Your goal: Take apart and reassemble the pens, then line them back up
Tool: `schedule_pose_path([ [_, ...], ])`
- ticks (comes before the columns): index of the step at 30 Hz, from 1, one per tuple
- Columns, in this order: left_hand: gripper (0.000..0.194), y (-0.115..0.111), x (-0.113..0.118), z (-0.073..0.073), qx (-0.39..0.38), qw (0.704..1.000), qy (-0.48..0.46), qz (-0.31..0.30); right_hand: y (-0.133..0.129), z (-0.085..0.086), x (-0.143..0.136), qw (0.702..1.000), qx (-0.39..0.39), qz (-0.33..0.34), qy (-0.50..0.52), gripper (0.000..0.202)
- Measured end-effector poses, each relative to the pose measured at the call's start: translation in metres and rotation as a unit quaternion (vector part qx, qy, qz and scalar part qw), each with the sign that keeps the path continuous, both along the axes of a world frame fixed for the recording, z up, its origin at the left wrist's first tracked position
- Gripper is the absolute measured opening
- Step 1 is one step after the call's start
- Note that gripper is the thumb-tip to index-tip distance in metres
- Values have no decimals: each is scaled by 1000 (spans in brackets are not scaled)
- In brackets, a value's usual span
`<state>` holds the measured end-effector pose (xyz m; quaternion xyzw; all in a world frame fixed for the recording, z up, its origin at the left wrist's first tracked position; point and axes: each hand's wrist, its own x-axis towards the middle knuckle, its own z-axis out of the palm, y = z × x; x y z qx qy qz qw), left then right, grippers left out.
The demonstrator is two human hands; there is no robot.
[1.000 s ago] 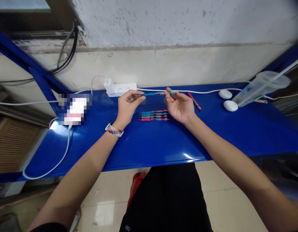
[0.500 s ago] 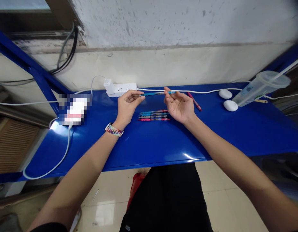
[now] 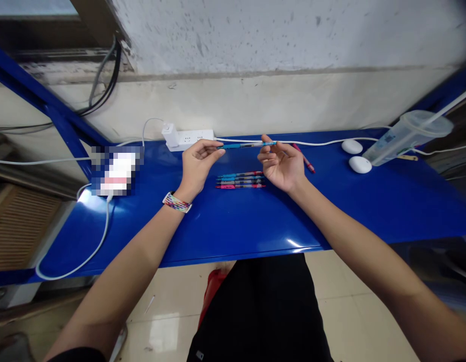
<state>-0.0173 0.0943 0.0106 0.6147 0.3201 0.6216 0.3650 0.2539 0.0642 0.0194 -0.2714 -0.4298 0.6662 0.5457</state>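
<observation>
Level above the blue table, a blue pen (image 3: 236, 146) with a clear barrel stretches between my two hands. Its left end is pinched between the thumb and fingers of my left hand (image 3: 199, 163), which has a colourful band at the wrist. My right hand (image 3: 282, 163), palm turned up, holds the other end at the thumb and index finger, the remaining fingers curled. Just below the held pen, several pens (image 3: 238, 180) lie side by side in a row, with a pink one (image 3: 233, 186) nearest me. A red pen (image 3: 309, 165) rests apart, partly behind my right hand.
A white power strip (image 3: 197, 136) with a plug stands against the wall. At the right are two white rounded objects (image 3: 352, 146) and a tilted clear plastic cup (image 3: 402, 138). Left, a blurred-out device (image 3: 120, 171) has a white cable (image 3: 104, 236) looping over the table edge.
My right hand has shifted slightly along the pen's right end, its fingers moving a little to the right. My left hand and the pen have drifted marginally left.
</observation>
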Motion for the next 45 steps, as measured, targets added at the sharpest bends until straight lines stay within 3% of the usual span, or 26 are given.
schedule_pose_path([
  [7,20,0,-2,-1,2,1000,12,3,6,-7,2,999,30,-18,-25,25],
  [14,18,-1,-2,0,-1,1000,15,7,4,0,4,981,72,-45,-176,39],
  [24,19,-2,-1,3,-13,1000,-8,-1,2,-4,1,997,38,-27,-55,33],
  [33,22,-2,-2,2,-19,1000,4,0,4,-5,1,998,15,-27,-49,25],
  [45,21,-2,0,3,-30,999,9,3,0,1,-3,993,12,-82,-83,35],
])
